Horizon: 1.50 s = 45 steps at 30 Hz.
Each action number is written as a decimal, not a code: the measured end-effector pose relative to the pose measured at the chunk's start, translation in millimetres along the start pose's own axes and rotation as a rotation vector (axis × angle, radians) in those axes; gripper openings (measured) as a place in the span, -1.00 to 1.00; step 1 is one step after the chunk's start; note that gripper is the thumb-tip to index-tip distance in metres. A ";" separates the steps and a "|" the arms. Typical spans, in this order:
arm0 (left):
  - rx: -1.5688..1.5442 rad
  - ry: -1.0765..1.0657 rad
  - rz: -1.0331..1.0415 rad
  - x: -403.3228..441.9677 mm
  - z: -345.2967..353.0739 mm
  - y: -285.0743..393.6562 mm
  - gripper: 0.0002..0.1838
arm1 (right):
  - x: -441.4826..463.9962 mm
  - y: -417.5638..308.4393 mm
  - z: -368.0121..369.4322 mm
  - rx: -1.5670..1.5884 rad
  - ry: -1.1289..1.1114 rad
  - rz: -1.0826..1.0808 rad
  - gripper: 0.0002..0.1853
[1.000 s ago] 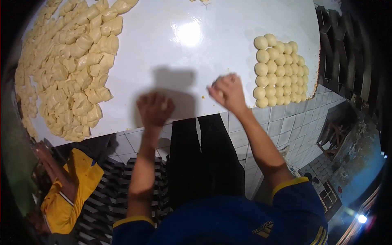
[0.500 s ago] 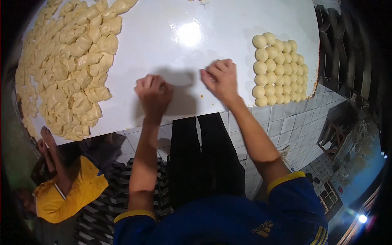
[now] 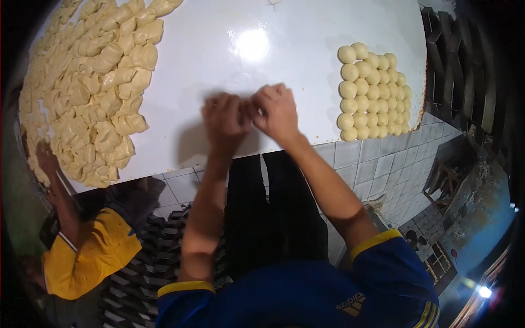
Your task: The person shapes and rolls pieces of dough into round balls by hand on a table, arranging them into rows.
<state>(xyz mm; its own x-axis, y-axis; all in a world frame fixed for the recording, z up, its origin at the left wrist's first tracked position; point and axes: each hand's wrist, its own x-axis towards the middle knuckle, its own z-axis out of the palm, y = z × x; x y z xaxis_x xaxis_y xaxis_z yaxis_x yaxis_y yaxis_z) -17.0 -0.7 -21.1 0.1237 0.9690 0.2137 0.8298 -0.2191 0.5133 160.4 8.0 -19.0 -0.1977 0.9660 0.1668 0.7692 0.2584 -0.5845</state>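
Observation:
Over the near edge of the white table [image 3: 306,33], my left hand [image 3: 225,117] and my right hand [image 3: 275,112] come together, fingertips touching or almost so. Both have curled fingers, and whatever they may hold is hidden inside them. To their left spreads a large heap of cut dough pieces [image 3: 109,104]. On the right, round dough balls [image 3: 373,93] sit packed in rows close to the table's right edge.
A person in a yellow shirt [image 3: 95,251] is at the lower left, one hand at the dough heap. Dark slatted racks [image 3: 448,60] stand beyond the right edge, and more are below left. Small crumbs dot the table's front edge.
My hands were apart; the left has moved right and the right has moved left until they meet. The other person's hand has reached farther onto the dough heap.

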 end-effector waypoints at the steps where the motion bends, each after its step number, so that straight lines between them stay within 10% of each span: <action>1: 0.003 0.000 -0.002 -15.5 1.0 5.4 -0.85 | -19.2 -7.3 -3.0 0.058 -0.025 -0.002 -0.80; 40: -0.029 -0.013 0.149 -72.7 8.2 7.4 -0.85 | -58.8 4.1 -26.2 0.097 -0.112 -0.088 -0.79; 45: 0.037 -0.038 -0.082 -30.4 -27.8 -39.6 -0.82 | -18.6 53.7 -48.0 -0.081 0.017 -0.077 -0.77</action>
<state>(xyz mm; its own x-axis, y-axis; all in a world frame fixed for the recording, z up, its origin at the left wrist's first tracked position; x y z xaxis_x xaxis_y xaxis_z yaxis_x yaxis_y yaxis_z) -68.7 -24.6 -24.8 0.0741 0.9873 0.1404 0.8575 -0.1350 0.4964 234.5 3.2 -15.4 -0.2483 0.9429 0.2221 0.7988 0.3290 -0.5037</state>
